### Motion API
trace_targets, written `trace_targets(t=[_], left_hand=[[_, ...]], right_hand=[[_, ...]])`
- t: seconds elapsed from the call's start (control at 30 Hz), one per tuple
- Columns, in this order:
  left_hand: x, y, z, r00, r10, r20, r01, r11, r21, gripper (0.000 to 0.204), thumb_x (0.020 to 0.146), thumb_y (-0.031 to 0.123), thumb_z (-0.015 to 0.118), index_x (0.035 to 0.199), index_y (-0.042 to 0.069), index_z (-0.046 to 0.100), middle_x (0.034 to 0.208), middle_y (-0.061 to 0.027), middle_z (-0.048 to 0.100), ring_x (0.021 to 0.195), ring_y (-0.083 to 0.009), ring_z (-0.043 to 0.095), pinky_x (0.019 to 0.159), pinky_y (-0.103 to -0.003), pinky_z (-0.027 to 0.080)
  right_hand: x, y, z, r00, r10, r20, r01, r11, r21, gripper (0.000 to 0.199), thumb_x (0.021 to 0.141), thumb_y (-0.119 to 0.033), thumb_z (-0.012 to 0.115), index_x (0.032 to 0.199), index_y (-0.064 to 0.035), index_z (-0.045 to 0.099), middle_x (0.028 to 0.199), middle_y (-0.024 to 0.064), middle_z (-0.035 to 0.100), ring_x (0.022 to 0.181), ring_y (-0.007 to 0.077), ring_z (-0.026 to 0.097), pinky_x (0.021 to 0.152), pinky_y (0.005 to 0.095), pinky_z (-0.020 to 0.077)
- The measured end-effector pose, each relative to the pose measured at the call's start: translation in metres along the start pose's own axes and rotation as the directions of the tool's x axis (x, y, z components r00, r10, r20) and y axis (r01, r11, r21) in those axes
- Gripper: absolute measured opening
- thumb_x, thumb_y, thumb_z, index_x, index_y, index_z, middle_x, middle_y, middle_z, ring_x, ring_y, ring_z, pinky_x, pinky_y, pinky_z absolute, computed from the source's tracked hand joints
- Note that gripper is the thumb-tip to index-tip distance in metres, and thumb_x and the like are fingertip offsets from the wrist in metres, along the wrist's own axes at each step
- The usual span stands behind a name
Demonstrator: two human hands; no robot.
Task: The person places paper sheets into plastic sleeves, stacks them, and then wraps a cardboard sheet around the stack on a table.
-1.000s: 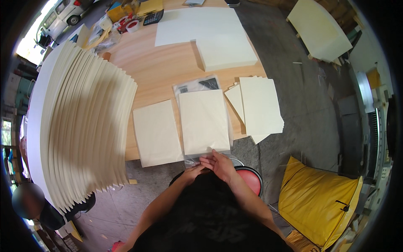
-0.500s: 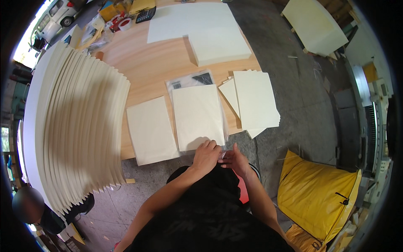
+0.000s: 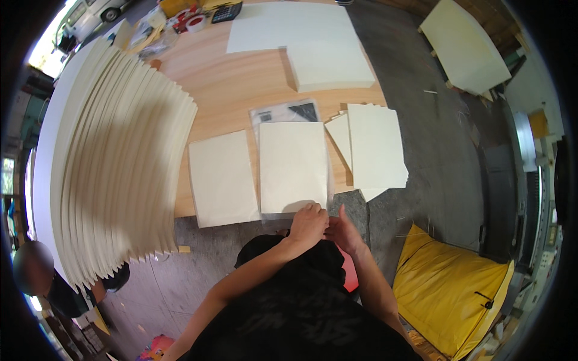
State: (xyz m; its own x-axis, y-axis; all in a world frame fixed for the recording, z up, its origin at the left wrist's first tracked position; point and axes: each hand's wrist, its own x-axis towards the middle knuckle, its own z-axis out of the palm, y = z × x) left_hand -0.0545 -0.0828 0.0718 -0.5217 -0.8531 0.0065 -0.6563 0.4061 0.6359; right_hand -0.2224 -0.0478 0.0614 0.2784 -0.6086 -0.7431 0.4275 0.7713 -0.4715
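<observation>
A cream rectangular sheet or stack (image 3: 293, 165) lies at the table's near edge, with a clear plastic margin showing along its right and near sides. My left hand (image 3: 310, 225) is closed at the near right corner, fingers bent onto that plastic bag edge. Beside it, my right hand (image 3: 344, 233) reaches leftward with the thumb raised and apart; its fingertips pass behind the left hand and are partly hidden. Beyond the middle sheet, a clear bag with dark printing (image 3: 304, 111) sticks out. Another cream sheet (image 3: 223, 178) lies to the left.
Several cream boards (image 3: 378, 144) lie fanned at the table's right edge. A tall stack of cream sheets (image 3: 120, 156) fills the left. White boards (image 3: 331, 66), a calculator (image 3: 227, 12) and tape (image 3: 195, 23) are farther back. A yellow sack (image 3: 454, 289) stands right; another person (image 3: 66, 295) is at lower left.
The whole view has shifted slightly, with table items appearing farther right. My right hand has come closer against the left, and the small pale bit at its fingers is hidden now.
</observation>
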Motion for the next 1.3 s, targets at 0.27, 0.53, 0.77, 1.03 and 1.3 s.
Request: trace_targets(t=[0.27,0.53,0.77,1.03,1.3], left_hand=[[-0.06,-0.016,-0.048,0.973,-0.15,0.176,0.197,0.937,-0.29,0.014,0.081,0.018,0.075,0.081,0.01,0.065,0.086,-0.0107,0.064,0.089,-0.0308,0.062,0.075,-0.043,0.051],[-0.379,-0.212,-0.05,0.396,-0.905,0.154,0.839,0.425,0.339,0.015,0.085,0.02,0.073,0.089,0.006,0.075,0.085,-0.0131,0.07,0.082,-0.0329,0.067,0.075,-0.042,0.053],[-0.26,-0.114,-0.079,0.836,-0.384,-0.392,0.493,0.839,0.229,0.024,0.08,0.006,0.067,0.102,0.013,0.072,0.098,-0.0079,0.065,0.094,-0.0287,0.06,0.082,-0.043,0.047],[-0.099,-0.083,-0.085,0.912,0.191,-0.363,-0.023,0.907,0.42,0.025,0.077,0.015,0.075,0.101,0.014,0.07,0.111,-0.0048,0.065,0.106,-0.0262,0.06,0.094,-0.044,0.044],[-0.114,-0.054,-0.065,0.877,-0.316,-0.361,0.192,0.921,-0.338,0.016,0.082,0.013,0.076,0.08,0.004,0.063,0.086,-0.0093,0.063,0.078,-0.0246,0.063,0.069,-0.034,0.05]], right_hand=[[0.022,0.002,0.019,0.961,-0.165,-0.222,0.097,0.953,-0.288,0.038,0.097,-0.039,0.068,0.08,-0.0042,0.068,0.07,0.0007,0.063,0.058,0.009,0.056,0.053,0.0266,0.0437],[0.014,-0.005,0.008,0.958,-0.199,-0.206,0.158,0.967,-0.201,0.041,0.1,-0.039,0.063,0.092,0.0007,0.069,0.083,0.0073,0.07,0.072,0.0154,0.066,0.064,0.03,0.0528],[-0.015,0.001,-0.007,0.514,-0.779,0.361,0.204,-0.297,-0.933,0.046,0.083,-0.012,0.074,0.127,-0.0132,0.063,0.104,0.0178,0.063,0.083,0.0338,0.063,0.07,0.0443,0.0517],[-0.021,-0.017,0.018,0.458,-0.574,0.679,0.263,-0.642,-0.72,0.044,0.081,-0.01,0.07,0.123,-0.023,0.068,0.128,0.0113,0.059,0.115,0.0305,0.055,0.095,0.044,0.0454],[-0.029,0.005,-0.004,0.55,-0.786,0.282,0.535,0.072,-0.842,0.015,0.086,-0.008,0.076,0.099,-0.0085,0.068,0.097,0.0105,0.068,0.084,0.0211,0.066,0.071,0.0339,0.0537]])
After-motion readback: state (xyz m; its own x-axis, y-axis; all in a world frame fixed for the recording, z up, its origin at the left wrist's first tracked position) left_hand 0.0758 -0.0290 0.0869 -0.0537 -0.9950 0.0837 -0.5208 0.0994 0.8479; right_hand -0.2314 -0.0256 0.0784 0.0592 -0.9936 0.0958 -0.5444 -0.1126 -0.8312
